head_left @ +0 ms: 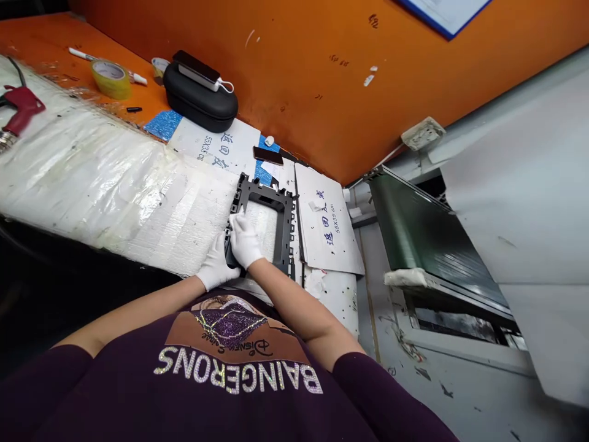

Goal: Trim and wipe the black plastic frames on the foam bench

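A black plastic frame (285, 233) with a large rectangular opening and clip-like tabs along its sides lies on the white padded bench top. My left hand (215, 263), in a white glove, is closed round the near left corner of this frame. Just beside it, my right hand (246, 240), gloved in white too, rests on the frame's left bar. Its fingers are bent and pressed together at the bar's edge. Whatever they pinch, if anything, is too small or hidden to make out.
White boards with handwriting (329, 221) lie right of the frame. Behind are a dark phone (268, 155), a black case (197, 98) and a yellow tape roll (111, 78). A red-handled tool (23, 109) sits far left. A green conveyor belt (423, 227) stands right.
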A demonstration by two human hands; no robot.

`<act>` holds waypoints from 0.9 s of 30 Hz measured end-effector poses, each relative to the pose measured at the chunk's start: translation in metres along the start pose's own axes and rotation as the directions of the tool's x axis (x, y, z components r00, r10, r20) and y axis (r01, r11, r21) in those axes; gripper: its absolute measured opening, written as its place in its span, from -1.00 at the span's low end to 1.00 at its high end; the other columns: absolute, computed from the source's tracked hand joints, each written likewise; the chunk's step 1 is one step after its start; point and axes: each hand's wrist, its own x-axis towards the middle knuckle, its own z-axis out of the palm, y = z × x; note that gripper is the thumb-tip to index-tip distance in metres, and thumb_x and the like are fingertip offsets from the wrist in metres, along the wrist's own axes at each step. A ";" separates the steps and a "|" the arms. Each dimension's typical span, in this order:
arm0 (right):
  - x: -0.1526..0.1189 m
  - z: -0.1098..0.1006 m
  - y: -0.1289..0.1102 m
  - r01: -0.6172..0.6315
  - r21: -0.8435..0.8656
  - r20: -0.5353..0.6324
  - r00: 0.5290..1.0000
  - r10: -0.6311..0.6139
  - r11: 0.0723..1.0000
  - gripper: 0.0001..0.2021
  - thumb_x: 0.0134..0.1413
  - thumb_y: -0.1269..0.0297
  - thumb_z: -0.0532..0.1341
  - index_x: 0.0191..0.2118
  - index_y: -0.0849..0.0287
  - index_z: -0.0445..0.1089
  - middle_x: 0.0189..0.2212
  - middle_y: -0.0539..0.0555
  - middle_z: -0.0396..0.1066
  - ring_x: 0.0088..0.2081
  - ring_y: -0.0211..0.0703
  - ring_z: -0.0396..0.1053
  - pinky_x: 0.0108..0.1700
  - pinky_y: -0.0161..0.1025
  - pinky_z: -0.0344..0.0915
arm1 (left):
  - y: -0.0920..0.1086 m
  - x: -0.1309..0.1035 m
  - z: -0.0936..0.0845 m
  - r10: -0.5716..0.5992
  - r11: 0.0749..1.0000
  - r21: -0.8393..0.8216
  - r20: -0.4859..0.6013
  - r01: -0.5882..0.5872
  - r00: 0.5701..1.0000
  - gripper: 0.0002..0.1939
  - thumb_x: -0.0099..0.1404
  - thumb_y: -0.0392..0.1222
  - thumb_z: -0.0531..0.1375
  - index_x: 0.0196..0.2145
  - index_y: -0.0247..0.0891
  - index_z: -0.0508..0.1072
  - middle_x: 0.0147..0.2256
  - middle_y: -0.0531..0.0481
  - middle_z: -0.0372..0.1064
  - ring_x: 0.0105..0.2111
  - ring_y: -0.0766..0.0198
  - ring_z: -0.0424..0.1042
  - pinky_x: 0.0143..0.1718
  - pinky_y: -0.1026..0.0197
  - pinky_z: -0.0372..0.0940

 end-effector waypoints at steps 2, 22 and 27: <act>-0.042 0.007 -0.006 0.067 0.075 -0.019 0.998 -0.065 0.995 -0.48 0.32 0.38 -0.01 0.33 0.36 0.25 0.24 0.35 0.28 0.32 0.10 0.16 0.45 0.03 0.08 | 0.000 0.002 0.000 0.013 0.998 -0.057 -0.007 -0.014 1.000 0.01 -0.04 -0.11 0.37 0.32 -0.29 0.06 0.25 -0.34 0.19 0.30 -0.19 0.22 0.35 -0.18 0.15; -0.087 -0.013 0.051 0.491 0.234 0.041 0.857 -0.513 0.839 -0.67 0.29 0.42 0.08 0.07 0.19 0.48 0.10 0.19 0.46 0.14 -0.13 0.38 0.29 -0.13 0.31 | 0.007 -0.001 -0.018 -0.023 0.988 0.154 0.066 0.013 0.998 0.20 -0.17 -0.09 0.44 0.37 -0.32 0.02 0.23 -0.33 0.23 0.29 -0.22 0.25 0.32 -0.14 0.21; -0.078 -0.017 0.038 0.537 0.135 0.102 0.829 -0.550 0.833 -0.67 0.35 0.42 0.02 0.10 0.26 0.43 0.08 0.22 0.44 0.17 -0.12 0.34 0.34 -0.11 0.24 | 0.000 0.002 -0.015 -0.003 0.981 0.196 0.068 -0.010 0.998 0.24 -0.16 -0.05 0.45 0.39 -0.36 -0.04 0.28 -0.38 0.18 0.30 -0.24 0.23 0.33 -0.16 0.20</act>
